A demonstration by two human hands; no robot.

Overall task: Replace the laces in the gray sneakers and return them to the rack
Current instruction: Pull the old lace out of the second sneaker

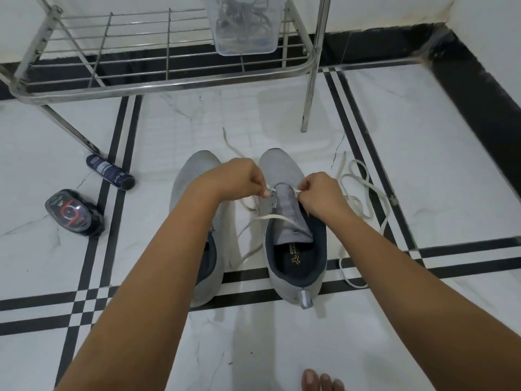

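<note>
Two gray sneakers stand side by side on the tiled floor, toes pointing away from me. The right sneaker (293,244) has a white lace (275,218) threaded through its front eyelets. My left hand (245,176) pinches one lace end at the left eyelet row. My right hand (321,193) pinches the other end at the right row. The left sneaker (194,176) is partly hidden under my left forearm. A second white lace (363,190) lies loose on the floor to the right of the shoes.
A steel shoe rack (169,80) stands just beyond the sneakers, with a clear plastic tub of dark laces (244,26) on its shelf. A dark spray can (111,172) and a shoe-polish sponge (74,213) lie at the left. My toes (321,380) show at the bottom.
</note>
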